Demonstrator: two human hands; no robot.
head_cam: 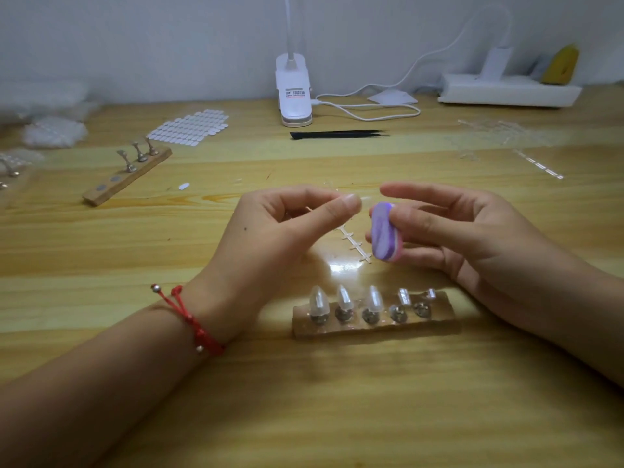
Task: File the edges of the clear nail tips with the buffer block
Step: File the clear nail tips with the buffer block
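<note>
Purple buffer block [385, 233], gripped in the right hand [456, 231] mid-frame, sits just beside the left hand [283, 228], which pinches what seems a clear nail tip [362, 199]; filing next needs edge-to-block contact.

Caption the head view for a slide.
Right hand holds purple buffer block near pinched left hand, behind clear nail tips on wooden stand.

Pale grey wall [135, 35] behind. Light wood table [337, 400], grain running left-right. White clip lamp [293, 92] at far edge, cable [371, 113] looping toward power strip [506, 92] far right. Mid-table, glare patch [342, 266].
</note>
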